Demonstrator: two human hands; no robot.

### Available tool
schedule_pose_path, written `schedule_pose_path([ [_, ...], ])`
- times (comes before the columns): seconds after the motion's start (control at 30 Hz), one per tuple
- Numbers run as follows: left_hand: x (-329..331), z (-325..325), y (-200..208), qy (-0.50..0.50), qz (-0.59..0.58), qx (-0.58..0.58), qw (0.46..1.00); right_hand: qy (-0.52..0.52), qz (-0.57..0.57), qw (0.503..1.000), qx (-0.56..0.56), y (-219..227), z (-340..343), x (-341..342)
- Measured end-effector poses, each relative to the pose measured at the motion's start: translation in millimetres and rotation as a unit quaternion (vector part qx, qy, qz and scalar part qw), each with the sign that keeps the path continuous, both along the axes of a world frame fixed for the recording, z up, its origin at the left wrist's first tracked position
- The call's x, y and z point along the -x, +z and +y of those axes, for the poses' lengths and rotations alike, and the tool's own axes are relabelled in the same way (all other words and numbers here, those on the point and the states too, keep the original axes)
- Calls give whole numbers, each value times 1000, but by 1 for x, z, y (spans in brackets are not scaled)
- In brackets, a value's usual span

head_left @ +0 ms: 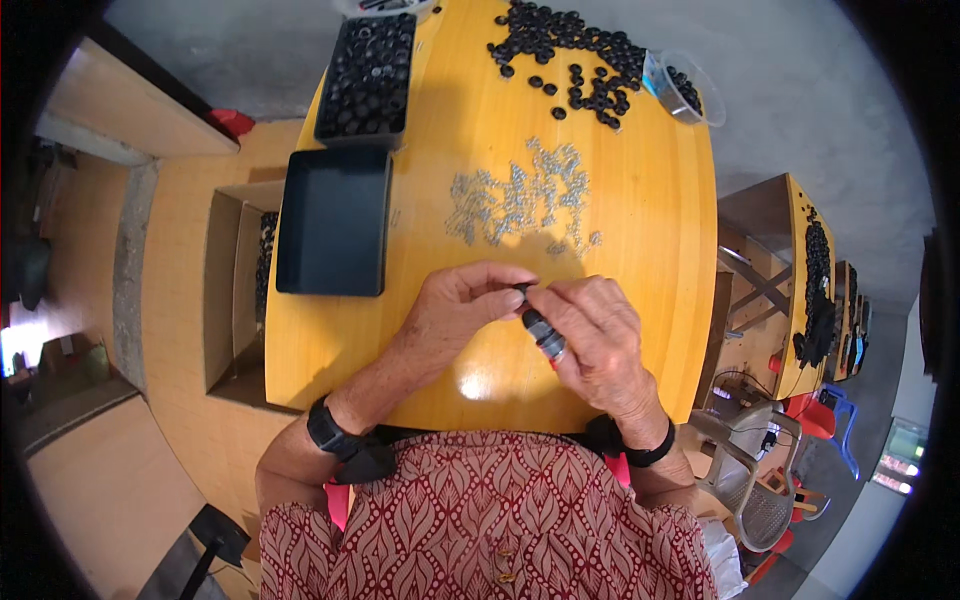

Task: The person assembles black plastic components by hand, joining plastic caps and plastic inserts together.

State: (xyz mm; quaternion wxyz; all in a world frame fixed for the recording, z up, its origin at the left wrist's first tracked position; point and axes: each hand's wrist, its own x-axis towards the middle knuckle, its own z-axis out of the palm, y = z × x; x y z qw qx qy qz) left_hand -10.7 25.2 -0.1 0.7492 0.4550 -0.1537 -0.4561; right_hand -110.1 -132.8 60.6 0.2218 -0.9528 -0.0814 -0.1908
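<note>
Over the near part of the yellow table, my two hands meet fingertip to fingertip. My left hand (450, 312) pinches a small black round part (522, 288) between thumb and fingers; the fingertips cover most of it. In my right hand (602, 335) is a short black cylindrical tool (541, 331) with a red band near its lower end. Its upper end points at the small part, and whether they touch I cannot tell. Just beyond my hands lies a spread of small silver metal pieces (518, 200).
Loose black round parts (575, 45) cover the far right of the table (655, 250), beside a clear plastic tub (688, 95) tipped on its side. At left, a tray (365, 75) full of black parts stands behind a shallow black tray (335, 225). A cardboard box (232, 290) sits lower left.
</note>
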Motion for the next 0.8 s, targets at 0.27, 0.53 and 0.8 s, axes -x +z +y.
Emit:
schedule_pose_path([
  [0.27,-6,3,0,16,62,-9,998,5,21,1000,16,30,-59,-40],
  [0.53,-6,3,1,17,77,0,997,-99,55,994,1,13,-155,-133],
  [0.8,-7,4,1,5,91,-9,996,1,13,996,93,3,-123,-207],
])
